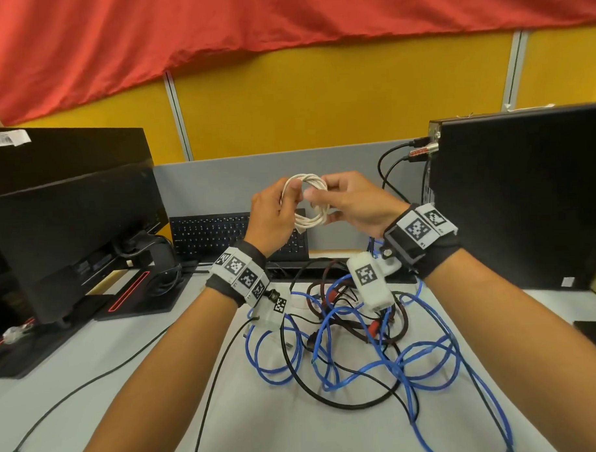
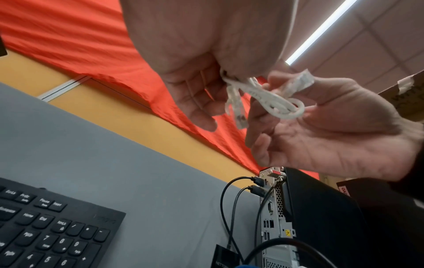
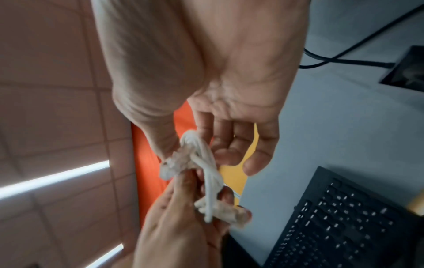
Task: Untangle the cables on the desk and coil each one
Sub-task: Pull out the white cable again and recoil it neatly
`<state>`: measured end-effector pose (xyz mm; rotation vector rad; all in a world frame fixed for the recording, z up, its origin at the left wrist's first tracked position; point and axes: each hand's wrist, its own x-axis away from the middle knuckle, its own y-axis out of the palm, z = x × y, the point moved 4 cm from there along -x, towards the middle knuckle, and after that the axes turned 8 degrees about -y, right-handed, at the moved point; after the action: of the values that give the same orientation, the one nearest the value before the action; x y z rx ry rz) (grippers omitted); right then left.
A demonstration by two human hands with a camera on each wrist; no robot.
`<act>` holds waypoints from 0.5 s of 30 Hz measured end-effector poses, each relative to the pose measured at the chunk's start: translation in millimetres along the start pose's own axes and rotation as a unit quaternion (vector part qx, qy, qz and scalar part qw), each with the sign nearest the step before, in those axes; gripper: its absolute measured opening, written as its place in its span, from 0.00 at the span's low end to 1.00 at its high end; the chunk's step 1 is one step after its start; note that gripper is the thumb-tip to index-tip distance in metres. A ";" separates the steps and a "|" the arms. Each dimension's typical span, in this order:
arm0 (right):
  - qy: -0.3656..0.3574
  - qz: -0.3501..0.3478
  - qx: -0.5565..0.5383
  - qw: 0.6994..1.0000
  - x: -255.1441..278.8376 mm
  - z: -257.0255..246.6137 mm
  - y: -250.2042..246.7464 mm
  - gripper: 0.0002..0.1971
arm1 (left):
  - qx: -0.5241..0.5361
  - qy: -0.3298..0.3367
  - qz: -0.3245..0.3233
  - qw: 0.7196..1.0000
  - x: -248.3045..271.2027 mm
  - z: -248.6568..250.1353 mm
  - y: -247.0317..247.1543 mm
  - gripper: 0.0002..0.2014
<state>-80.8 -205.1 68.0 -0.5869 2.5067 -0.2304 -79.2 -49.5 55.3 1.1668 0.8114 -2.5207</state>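
Both hands hold the white cable (image 1: 306, 200) coil in the air above the desk (image 1: 132, 360): left hand (image 1: 272, 220) and right hand (image 1: 353, 203) each pinch it. 1 blue cable (image 1: 362, 369) lies tangled with black ones mid-desk, below the wrists.

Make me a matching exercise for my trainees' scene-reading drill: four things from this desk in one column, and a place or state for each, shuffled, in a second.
Things:
1. white cable
2. blue cable
3. keyboard
4. computer tower

Places or states:
A. tangled with dark cables on the desk
B. upright at the right, black cables plugged into its back
C. coiled, held up by the left hand and right hand
D. propped against the grey divider

Pairs: 1-C, 2-A, 3-D, 4-B
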 end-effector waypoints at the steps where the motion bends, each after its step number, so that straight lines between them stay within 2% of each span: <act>1: -0.007 0.007 0.047 0.999 -0.7 3.2 0.9 0.09 | -0.012 0.000 -0.009 1.000 0.0 -1.1 0.7 0.16; 4: -0.010 -0.043 0.207 0.977 -5.6 6.2 3.1 0.09 | -0.049 0.001 -0.049 0.998 2.8 -6.8 1.1 0.16; 6: 0.022 -0.100 0.260 0.960 -7.9 9.3 4.5 0.11 | -0.043 -0.020 -0.084 0.995 6.4 -14.5 0.5 0.18; 9: 0.062 -0.151 0.264 0.950 -6.8 16.6 10.4 0.14 | -0.031 -0.077 -0.136 0.987 9.5 -26.9 -1.1 0.20; 11: 0.069 -0.168 0.268 0.946 -4.6 21.4 14.2 0.19 | -0.059 -0.083 -0.143 0.984 8.7 -32.8 -5.3 0.20; 13: 0.071 -0.170 0.280 0.942 -3.0 25.0 14.1 0.26 | -0.099 -0.094 -0.151 0.979 7.4 -40.7 -11.7 0.20; 15: 0.071 -0.161 0.287 0.942 -2.2 26.2 9.9 0.29 | -0.114 -0.129 -0.152 0.973 4.3 -54.0 -20.7 0.20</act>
<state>-68.3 -196.3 44.4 -0.7395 2.2917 -1.1169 -57.4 -1.3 31.6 0.6662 1.2477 -2.6470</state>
